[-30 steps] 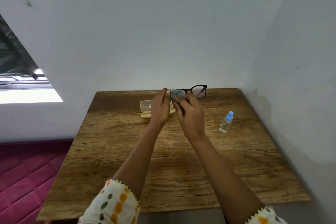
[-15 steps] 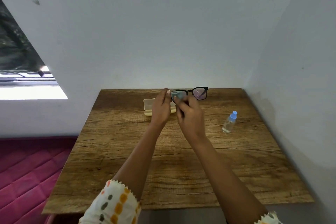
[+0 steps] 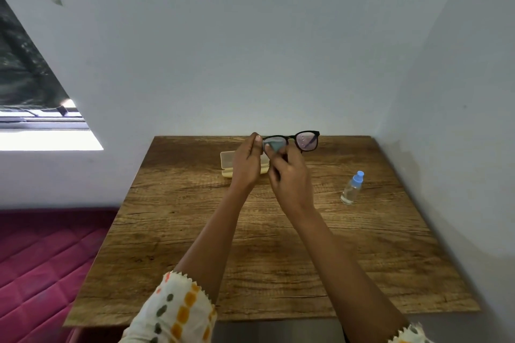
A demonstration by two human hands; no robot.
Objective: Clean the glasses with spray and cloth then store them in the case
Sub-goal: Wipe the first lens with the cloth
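Black-framed glasses are held up above the far part of the wooden table. My left hand pinches the frame's left end. My right hand presses a small pale blue-green cloth against the left lens, thumb on the cloth. The right lens is uncovered and shows droplets. A cream glasses case lies open on the table behind my left hand, partly hidden by it. A small clear spray bottle with a blue cap stands to the right.
White walls close off the table at the back and right. A dark pink quilted mattress lies left of the table. A window opening is at far left.
The hands and glasses keep almost the same pose; the right hand's thumb and cloth shift slightly on the left lens. The view has drifted a little.
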